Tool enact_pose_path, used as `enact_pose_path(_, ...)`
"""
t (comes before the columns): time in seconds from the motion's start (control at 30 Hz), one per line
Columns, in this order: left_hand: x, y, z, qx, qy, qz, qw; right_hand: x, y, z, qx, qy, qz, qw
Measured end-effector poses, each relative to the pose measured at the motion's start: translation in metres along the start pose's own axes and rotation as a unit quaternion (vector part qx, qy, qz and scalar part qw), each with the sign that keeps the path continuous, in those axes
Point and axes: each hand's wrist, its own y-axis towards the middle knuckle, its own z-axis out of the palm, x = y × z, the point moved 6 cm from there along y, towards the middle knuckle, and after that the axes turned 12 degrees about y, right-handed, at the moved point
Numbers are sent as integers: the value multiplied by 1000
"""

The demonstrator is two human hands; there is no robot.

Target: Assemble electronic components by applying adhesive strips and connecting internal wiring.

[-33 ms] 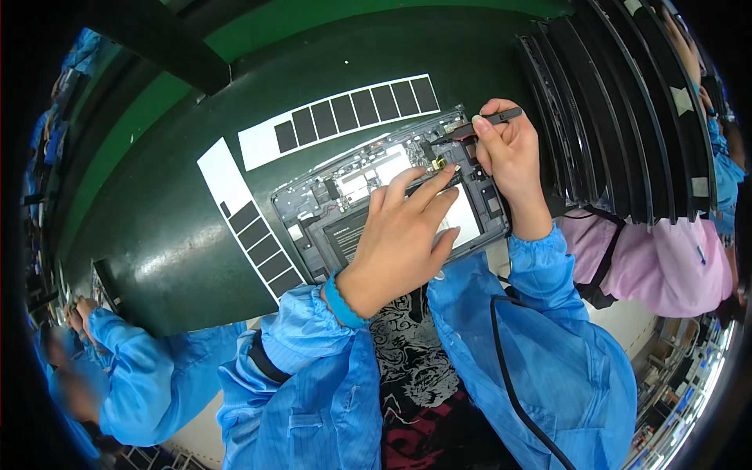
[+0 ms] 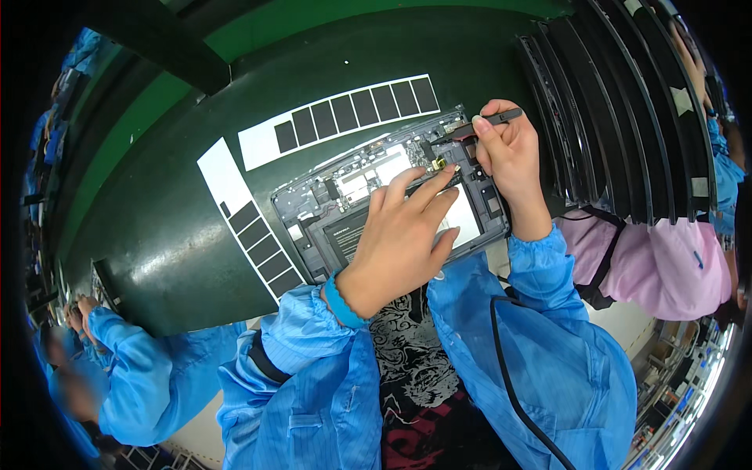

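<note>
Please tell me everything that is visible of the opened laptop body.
The opened laptop body is roughly rectangular, dark grey and plastic-looking. Its inside shows circuitry, a flat black block, pale panels and a small yellow piece. It lies slanted on the green bench, right end farther away. The left hand spreads over its middle; the right hand holds a black tool near its far right corner.

White lettering (image 2: pixel 341 232), too small to read clearly, marks a dark panel (image 2: pixel 345 244) inside an opened laptop (image 2: pixel 315 202).

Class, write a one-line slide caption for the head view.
Left hand over an opened laptop, right hand gripping black tweezers.
</note>
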Motion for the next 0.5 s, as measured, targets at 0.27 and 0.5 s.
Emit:
enact_pose_path(0.27, 1, 1, 0, 3, -5, -3, 1000, -1, -2, 0, -6, -9, -7, 1000)
enact_pose_path(0.5, 0, 2, 1, -6, 102, 13, 995, 0, -3, 1, -11, -10, -8, 1000)
